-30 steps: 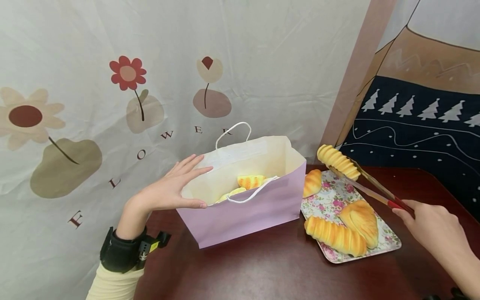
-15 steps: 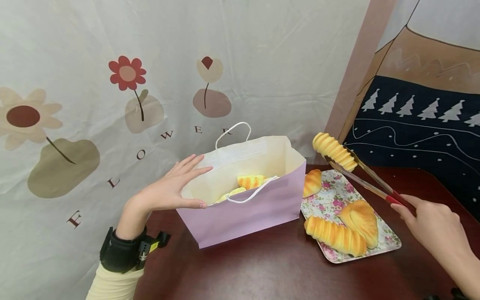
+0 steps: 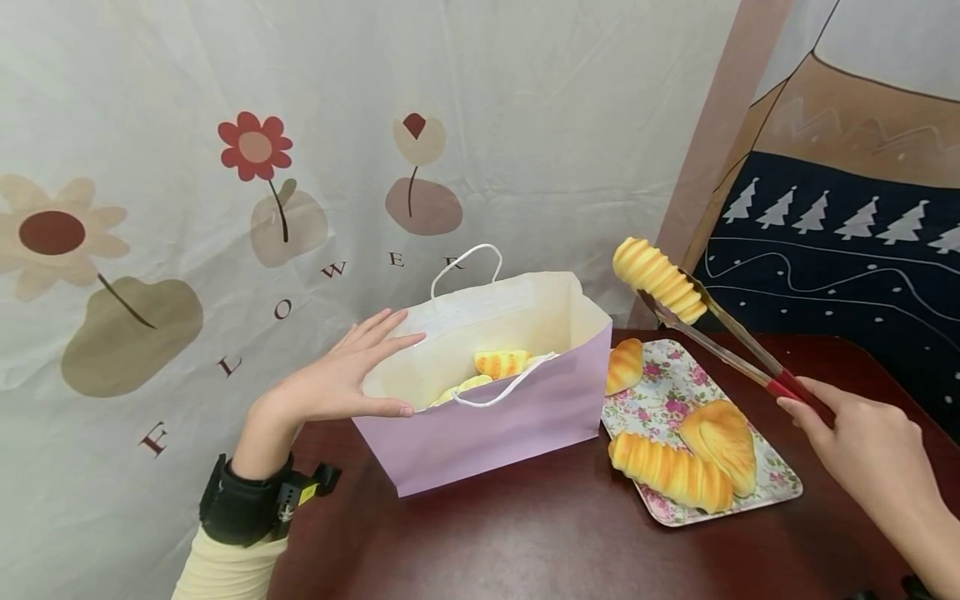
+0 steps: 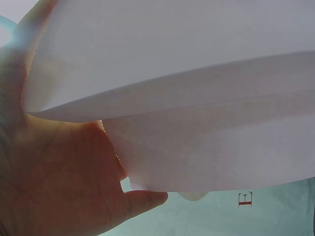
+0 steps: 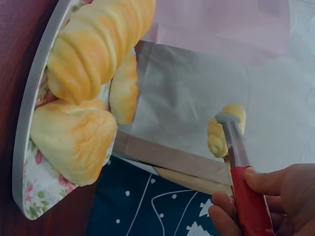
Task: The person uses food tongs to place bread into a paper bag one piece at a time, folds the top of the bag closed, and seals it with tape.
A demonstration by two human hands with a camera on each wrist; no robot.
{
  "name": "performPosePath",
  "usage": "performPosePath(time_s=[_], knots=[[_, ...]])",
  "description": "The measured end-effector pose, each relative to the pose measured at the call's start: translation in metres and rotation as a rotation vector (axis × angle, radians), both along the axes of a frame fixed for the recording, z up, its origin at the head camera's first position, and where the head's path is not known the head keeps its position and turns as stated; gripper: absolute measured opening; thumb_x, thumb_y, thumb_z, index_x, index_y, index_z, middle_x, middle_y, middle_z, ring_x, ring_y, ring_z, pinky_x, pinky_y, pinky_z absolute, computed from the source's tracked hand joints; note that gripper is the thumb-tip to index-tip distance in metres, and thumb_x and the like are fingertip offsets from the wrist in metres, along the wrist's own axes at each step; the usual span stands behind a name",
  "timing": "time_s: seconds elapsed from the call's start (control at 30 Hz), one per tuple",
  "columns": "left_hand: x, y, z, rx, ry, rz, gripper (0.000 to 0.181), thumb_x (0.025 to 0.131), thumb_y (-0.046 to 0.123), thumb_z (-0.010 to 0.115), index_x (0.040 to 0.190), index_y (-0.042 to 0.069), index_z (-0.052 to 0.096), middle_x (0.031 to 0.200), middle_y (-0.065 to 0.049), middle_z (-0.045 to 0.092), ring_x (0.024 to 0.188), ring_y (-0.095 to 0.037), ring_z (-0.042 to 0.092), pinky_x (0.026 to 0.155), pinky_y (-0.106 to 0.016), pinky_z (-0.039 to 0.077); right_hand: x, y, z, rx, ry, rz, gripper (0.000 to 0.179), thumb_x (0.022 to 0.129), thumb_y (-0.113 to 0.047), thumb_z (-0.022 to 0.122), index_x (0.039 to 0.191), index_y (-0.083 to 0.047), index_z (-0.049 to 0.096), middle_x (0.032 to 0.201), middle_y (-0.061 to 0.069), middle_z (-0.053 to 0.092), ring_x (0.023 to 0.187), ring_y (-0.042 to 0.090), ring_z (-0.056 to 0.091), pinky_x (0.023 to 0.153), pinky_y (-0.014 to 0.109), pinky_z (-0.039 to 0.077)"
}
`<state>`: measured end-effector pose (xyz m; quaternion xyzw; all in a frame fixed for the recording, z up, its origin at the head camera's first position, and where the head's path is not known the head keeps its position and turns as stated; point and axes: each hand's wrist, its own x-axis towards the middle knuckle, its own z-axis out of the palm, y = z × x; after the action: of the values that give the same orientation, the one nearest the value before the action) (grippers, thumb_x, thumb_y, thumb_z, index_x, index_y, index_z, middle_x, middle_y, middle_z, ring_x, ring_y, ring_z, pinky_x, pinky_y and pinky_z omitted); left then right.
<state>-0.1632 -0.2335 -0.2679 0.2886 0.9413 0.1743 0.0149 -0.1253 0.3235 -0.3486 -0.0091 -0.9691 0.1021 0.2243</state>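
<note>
My left hand (image 3: 330,387) rests at the left end of a lilac paper bag (image 3: 487,450), fingers straight and spread along its rim. Up close in the left wrist view, the bag's side (image 4: 197,39) covers part of that hand. My right hand (image 3: 873,442) grips metal tongs by their red handles (image 5: 250,201). Between the tips of the tongs (image 3: 787,388) a ridged yellow bread roll (image 3: 660,279) is pinched, held in the air right of the bag. Inside the bag lie breads (image 3: 502,363), partly hidden by its front wall.
Below the tongs, a floral tray (image 3: 667,400) bears a ridged roll (image 3: 671,472), a folded bread (image 3: 722,446) and another bread (image 3: 626,367) partly behind the bag. White rope handles (image 3: 467,257) stick out at the bag's opening. A printed cloth (image 3: 562,142) hangs behind the table (image 3: 525,542).
My right hand has tilted the tongs up, carrying the pinched bread roll upward and slightly left, away from the tray. The left hand and the bag stay where they were.
</note>
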Motion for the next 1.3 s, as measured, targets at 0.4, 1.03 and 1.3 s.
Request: performPosePath(time_s=[0.4, 1.03, 1.3], knots=[[0.0, 0.0, 0.0, -0.003, 0.001, -0.004, 0.088, 0.08, 0.05, 0.078, 0.154, 0.024, 0.039, 0.169, -0.008, 0.014, 0.156, -0.034, 0.006, 0.121, -0.067, 0.006, 0.008, -0.012, 0.009, -0.031, 0.059, 0.032, 0.05, 0.092, -0.026, 0.072, 0.126, 0.008, 0.06, 0.088, 0.036, 0.064, 0.049, 0.019, 0.035, 0.042, 0.023, 0.027], [0.0, 0.0, 0.0, -0.003, 0.0, -0.009, 0.09, 0.079, 0.052, 0.078, 0.154, 0.024, 0.038, 0.169, -0.007, 0.013, 0.157, -0.033, 0.005, 0.121, -0.067, 0.005, 0.017, -0.028, 0.024, -0.065, 0.195, 0.144, 0.051, 0.09, -0.031, 0.074, 0.126, 0.004, 0.064, 0.106, 0.038, 0.065, 0.05, 0.011, 0.033, 0.044, 0.022, 0.033], [0.0, 0.0, -0.001, 0.0, 0.002, -0.01, 0.089, 0.079, 0.051, 0.079, 0.154, 0.023, 0.039, 0.169, -0.007, 0.013, 0.156, -0.034, 0.006, 0.122, -0.067, 0.005, 0.019, -0.04, 0.027, -0.082, 0.247, 0.215, 0.046, 0.086, -0.023, 0.078, 0.123, 0.0, 0.067, 0.107, 0.034, 0.068, 0.052, -0.002, 0.03, 0.046, 0.011, 0.031]])
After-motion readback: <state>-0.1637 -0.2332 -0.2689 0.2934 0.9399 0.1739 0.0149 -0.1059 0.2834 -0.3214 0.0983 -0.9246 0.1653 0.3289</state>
